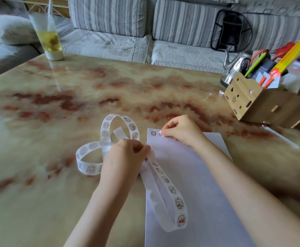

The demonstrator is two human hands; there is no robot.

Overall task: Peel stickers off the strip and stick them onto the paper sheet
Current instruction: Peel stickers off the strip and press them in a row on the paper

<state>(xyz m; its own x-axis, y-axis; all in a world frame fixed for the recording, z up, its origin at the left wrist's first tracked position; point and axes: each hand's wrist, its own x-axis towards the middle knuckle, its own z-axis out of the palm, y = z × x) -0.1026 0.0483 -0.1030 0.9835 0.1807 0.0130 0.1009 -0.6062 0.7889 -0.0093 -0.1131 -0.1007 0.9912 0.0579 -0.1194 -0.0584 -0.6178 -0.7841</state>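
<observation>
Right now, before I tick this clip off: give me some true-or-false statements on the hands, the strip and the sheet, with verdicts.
1. The left hand grips the sticker strip. True.
2. The right hand pinches a sticker at the near edge of the paper sheet. False: it works at the sheet's far left corner.
3. One placed sticker already sits on the sheet, just left of that one. True.
4. The glass of yellow drink stands on the sheet. False: it stands at the far left of the table, well away from the sheet.
5. The wooden organiser stands at the table's far right. True.
</observation>
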